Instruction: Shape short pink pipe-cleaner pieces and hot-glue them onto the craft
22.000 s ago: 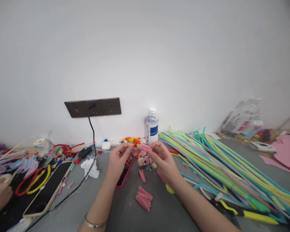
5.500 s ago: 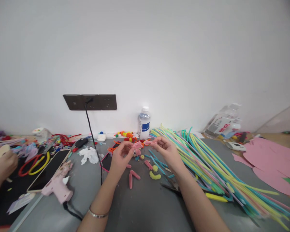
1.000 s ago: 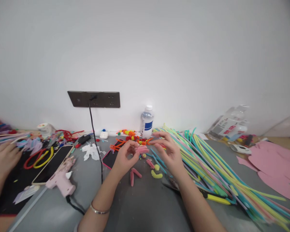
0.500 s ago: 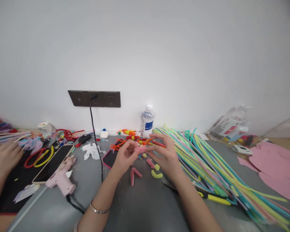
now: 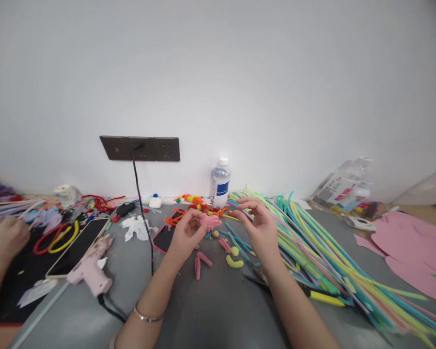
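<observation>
My left hand (image 5: 187, 236) is closed, thumb and fingers pinching a bundle of folded pink pipe cleaner (image 5: 211, 222) above the table. To its right, my right hand (image 5: 258, 228) is raised with thumb and index finger apart, and nothing shows between them. Below the hands lie a bent pink pipe cleaner piece (image 5: 202, 264), a small pink piece (image 5: 225, 245), a curved yellow-green piece (image 5: 234, 262) and a yellow-green ball (image 5: 235, 251). Several blue pipe cleaners (image 5: 239, 242) lie beside my right hand.
A pink glue gun (image 5: 90, 274) and a phone (image 5: 78, 247) are on the left, near another person's hand (image 5: 7, 240). A bottle (image 5: 220, 183) stands by the wall. Many long pipe cleaners (image 5: 312, 242) spread right, with a yellow-handled tool (image 5: 327, 297) and pink sheets (image 5: 410, 247).
My right hand has moved away to the right from the pink bundle, which stays in my left hand. Blue pipe cleaners now show beside the right hand. The view has shifted slightly.
</observation>
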{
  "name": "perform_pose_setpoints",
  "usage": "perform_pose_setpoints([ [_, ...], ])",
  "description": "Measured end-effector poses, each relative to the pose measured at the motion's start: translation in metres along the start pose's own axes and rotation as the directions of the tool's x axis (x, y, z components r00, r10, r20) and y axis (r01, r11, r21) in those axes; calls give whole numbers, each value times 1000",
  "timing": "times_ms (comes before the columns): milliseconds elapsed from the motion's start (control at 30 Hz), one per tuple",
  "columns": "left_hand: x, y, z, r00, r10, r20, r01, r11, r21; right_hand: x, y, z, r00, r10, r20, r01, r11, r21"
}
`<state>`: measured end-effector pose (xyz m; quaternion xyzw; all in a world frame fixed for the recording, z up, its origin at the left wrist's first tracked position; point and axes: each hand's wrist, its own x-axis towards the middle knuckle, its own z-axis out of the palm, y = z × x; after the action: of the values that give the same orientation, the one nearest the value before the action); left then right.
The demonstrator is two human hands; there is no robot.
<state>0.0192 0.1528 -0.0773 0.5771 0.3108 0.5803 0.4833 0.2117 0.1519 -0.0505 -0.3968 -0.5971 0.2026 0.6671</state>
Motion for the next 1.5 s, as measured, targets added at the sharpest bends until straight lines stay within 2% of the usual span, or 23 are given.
perform_pose_setpoints([
  [100, -1, 0, 0, 1000, 10, 25, -11, 999, 44, 2, 1, 0, 986, 165, -25, -160, 978, 132],
  [233, -2, 1, 0, 1000, 0, 26, -2, 997, 79, 2, -2, 0, 950, 309, -45, -293, 933, 210],
  [333, -2, 1, -1, 1000, 1, 20, -3, 996, 86, 2, -5, 0, 914, 405, 21, -399, 889, 225],
  [433, -2, 1, -1, 1000, -5, 20, 3, 996, 93, 1, -5, 1, 889, 449, 91, -456, 852, 255],
  [500, -2, 1, -1, 1000, -5, 18, 4, 996, 91, 1, -4, 1, 886, 453, 96, -461, 846, 268],
  [600, -2, 0, -1, 1000, 9, 21, -10, 996, 84, 1, 0, 1, 907, 419, 51, -418, 874, 250],
  [767, -3, -2, -3, 1000, 15, 23, -17, 995, 97, 0, 4, 1, 959, 282, -28, -271, 942, 200],
  [933, -2, 0, -3, 1000, 19, 20, -21, 994, 109, 0, 4, 1, 985, 174, -16, -171, 978, 119],
  [1033, -1, 2, -2, 1000, 25, 13, -26, 995, 98, 0, 2, 0, 975, 220, 1, -219, 969, 111],
  [1200, -1, 4, 0, 1000, 10, -5, -9, 996, 87, 1, -5, -1, 932, 361, 46, -363, 917, 165],
  [1500, -1, 3, -1, 1000, 16, -5, -16, 997, 78, 1, -7, -1, 913, 401, 74, -408, 892, 193],
])
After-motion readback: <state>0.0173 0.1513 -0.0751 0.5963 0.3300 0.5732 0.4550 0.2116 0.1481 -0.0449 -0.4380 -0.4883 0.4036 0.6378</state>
